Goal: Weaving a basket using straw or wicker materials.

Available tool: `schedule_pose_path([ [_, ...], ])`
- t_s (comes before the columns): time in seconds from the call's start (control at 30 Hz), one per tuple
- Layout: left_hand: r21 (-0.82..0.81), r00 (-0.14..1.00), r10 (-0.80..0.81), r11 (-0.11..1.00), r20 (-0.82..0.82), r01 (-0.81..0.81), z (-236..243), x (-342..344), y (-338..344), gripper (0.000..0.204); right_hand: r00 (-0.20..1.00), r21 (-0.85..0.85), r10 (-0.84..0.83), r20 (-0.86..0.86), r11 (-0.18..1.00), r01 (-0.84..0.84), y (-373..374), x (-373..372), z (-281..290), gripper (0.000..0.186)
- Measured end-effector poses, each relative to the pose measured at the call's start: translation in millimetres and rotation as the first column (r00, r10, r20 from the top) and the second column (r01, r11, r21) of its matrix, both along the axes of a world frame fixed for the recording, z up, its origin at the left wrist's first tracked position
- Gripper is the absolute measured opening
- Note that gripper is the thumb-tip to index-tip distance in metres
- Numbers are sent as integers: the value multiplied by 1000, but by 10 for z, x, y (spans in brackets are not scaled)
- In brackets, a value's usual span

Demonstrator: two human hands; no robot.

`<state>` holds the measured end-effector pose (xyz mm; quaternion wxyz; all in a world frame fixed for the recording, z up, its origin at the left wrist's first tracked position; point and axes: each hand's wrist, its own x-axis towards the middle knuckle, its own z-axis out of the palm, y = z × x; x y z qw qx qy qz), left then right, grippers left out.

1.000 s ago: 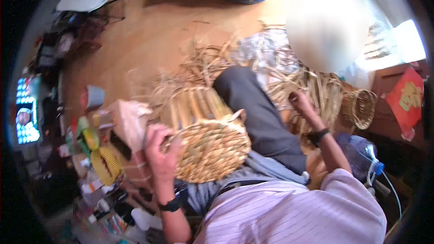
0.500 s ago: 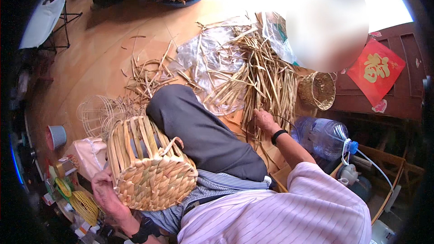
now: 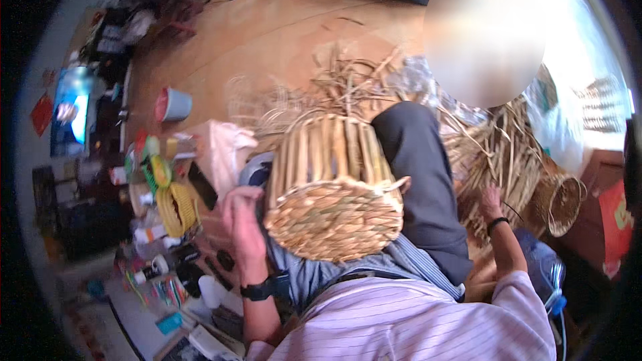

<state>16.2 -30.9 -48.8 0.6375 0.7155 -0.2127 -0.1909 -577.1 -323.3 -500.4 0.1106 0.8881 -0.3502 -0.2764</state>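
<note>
A half-woven straw basket (image 3: 334,220) lies across my lap, its plaited round base turned toward me and upright strands lining its side. My left hand (image 3: 242,217) is beside the basket's left edge with its fingers curled; what they hold, if anything, is hidden. Off to the right, my right hand (image 3: 492,202) reaches down into a pile of dried straw strands (image 3: 511,147), its fingers closed among them and slightly blurred. A short strand end sticks out at the basket's right side.
Left of me is a cluttered surface with a yellow mesh basket (image 3: 176,210) and a dark phone (image 3: 202,185). Ahead are a wire frame (image 3: 267,110), loose straw (image 3: 354,80) and a blue bucket (image 3: 175,105). A small woven basket (image 3: 558,204) and a water bottle (image 3: 540,261) stand right.
The view has swung left, so everything sits farther right in it. My right hand is still at the straw pile, and the basket remains on my lap beside my left hand.
</note>
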Motion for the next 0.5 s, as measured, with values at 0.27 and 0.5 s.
schedule_pose_path([
  [0.27,-64,999,-44,997,6,44,169,-155,-122,31,884,225,-332,330,937,267,-609,157,242,14],
  [0.5,-42,994,-100,994,49,102,172,-146,-62,35,747,92,-90,658,995,39,-887,949,1392,18],
])
